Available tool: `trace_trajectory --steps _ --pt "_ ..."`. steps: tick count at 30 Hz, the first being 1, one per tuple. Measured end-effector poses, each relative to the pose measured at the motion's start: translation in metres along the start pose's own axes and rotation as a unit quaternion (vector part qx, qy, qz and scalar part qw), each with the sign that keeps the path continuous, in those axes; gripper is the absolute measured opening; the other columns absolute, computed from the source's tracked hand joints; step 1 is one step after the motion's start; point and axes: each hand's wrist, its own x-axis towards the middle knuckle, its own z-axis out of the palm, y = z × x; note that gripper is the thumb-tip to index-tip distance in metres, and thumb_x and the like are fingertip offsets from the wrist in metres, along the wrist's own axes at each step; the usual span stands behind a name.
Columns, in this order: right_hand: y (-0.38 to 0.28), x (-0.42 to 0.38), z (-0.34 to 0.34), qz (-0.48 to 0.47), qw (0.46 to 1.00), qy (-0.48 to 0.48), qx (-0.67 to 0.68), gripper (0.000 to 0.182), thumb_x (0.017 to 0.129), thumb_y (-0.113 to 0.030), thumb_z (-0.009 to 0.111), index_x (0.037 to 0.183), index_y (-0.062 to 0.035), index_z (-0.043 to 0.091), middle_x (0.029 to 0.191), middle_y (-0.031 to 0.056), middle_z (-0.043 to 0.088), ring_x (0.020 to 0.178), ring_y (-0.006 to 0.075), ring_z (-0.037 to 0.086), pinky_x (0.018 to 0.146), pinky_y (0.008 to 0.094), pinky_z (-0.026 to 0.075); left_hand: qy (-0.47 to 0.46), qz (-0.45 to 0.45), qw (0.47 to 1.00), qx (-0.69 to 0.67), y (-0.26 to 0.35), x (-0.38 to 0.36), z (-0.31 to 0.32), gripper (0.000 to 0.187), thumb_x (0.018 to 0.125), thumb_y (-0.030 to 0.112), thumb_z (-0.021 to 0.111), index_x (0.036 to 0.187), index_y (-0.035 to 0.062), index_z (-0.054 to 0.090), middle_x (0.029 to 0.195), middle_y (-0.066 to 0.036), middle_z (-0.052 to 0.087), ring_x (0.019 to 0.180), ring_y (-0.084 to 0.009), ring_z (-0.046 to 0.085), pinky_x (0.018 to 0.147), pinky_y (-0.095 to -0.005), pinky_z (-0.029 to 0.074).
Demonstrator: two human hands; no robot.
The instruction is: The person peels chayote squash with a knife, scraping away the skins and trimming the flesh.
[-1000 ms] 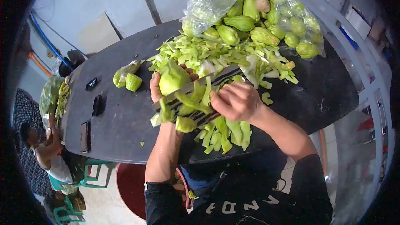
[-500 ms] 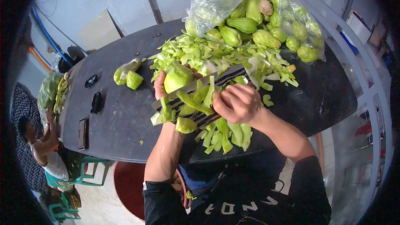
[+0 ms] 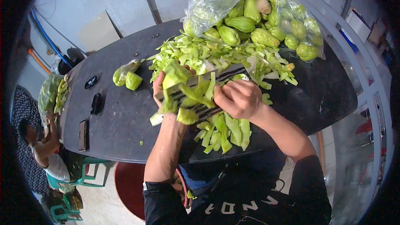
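Observation:
My left hand (image 3: 158,86) is closed around a pale green, peeled chayote (image 3: 176,76), with its fingertips showing behind the fruit. In my right hand (image 3: 238,98) is a wide-bladed knife (image 3: 228,73); its handle is mostly hidden in my closed fingers. The blade lies across the front of the chayote, and several pale green slices cling to it. Where the edge meets the fruit is hidden by those slices. Under the knife, loose chayote slices (image 3: 228,132) lie at the near table edge. A larger heap of slices (image 3: 196,50) spreads behind my hands.
A clear plastic bag (image 3: 208,10) full of whole chayotes (image 3: 241,24) lies at the back of the dark table (image 3: 121,129). Two chayote pieces (image 3: 133,81) and several small dark objects (image 3: 96,102) are on the left. Below stands a red tub (image 3: 129,191). Another person (image 3: 50,154) sits far left.
The knife and the slices on it have shifted slightly against the chayote, with some blur. Both hands keep their grip and have barely moved.

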Motion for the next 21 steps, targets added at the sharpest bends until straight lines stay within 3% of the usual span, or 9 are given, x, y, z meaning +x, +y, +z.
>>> trace_trajectory --steps 1,4,10,14,21 --pt "0.002 -0.002 -0.001 0.000 1.000 0.000 -0.001 0.016 0.071 -0.004 0.064 0.086 -0.0002 0.062 0.060 0.0002 0.047 0.051 0.0153 0.052 0.043 0.0282 0.040 0.046 0.020 0.999 0.011 -0.001 -0.002 0.007 0.050 0.086 0.043 0.056 0.117 0.0040 0.058 0.103 -0.016 0.065 0.094 -0.0303 0.063 0.089 -0.0442 0.050" --pt "0.008 -0.008 -0.001 0.031 0.999 -0.023 -0.025 0.015 0.072 -0.009 0.062 0.087 -0.0057 0.060 0.062 -0.0019 0.052 0.054 0.0132 0.059 0.047 0.0273 0.048 0.032 0.014 0.999 0.006 0.002 -0.006 0.015 0.051 0.086 0.043 0.055 0.118 0.0037 0.059 0.103 -0.015 0.066 0.098 -0.0301 0.062 0.090 -0.0430 0.049" --pt "0.014 -0.011 0.004 0.072 0.997 -0.013 0.038 0.015 0.070 -0.006 0.062 0.085 -0.0058 0.060 0.061 -0.0009 0.054 0.052 0.0156 0.059 0.046 0.0301 0.049 0.027 0.019 0.999 0.014 0.005 -0.006 0.018 0.050 0.085 0.042 0.056 0.118 0.0044 0.059 0.105 -0.015 0.065 0.098 -0.0293 0.062 0.092 -0.0428 0.049" --pt "0.008 -0.003 -0.009 0.078 0.994 -0.056 0.044 0.017 0.070 -0.006 0.063 0.087 -0.0054 0.059 0.061 0.0000 0.054 0.052 0.0165 0.060 0.046 0.0311 0.049 0.017 0.022 0.999 0.047 0.006 -0.008 0.019 0.053 0.084 0.041 0.055 0.122 0.0053 0.057 0.105 -0.015 0.065 0.099 -0.0287 0.061 0.092 -0.0424 0.048" --pt "0.011 -0.008 -0.006 0.089 0.993 -0.039 0.065 0.020 0.070 -0.004 0.063 0.089 -0.0052 0.059 0.062 0.0013 0.057 0.054 0.0181 0.062 0.046 0.0322 0.050 -0.004 0.028 0.997 0.072 0.002 -0.009 0.021 0.059 0.083 0.040 0.055 0.131 0.0055 0.052 0.106 -0.015 0.063 0.098 -0.0275 0.060 0.091 -0.0414 0.048"
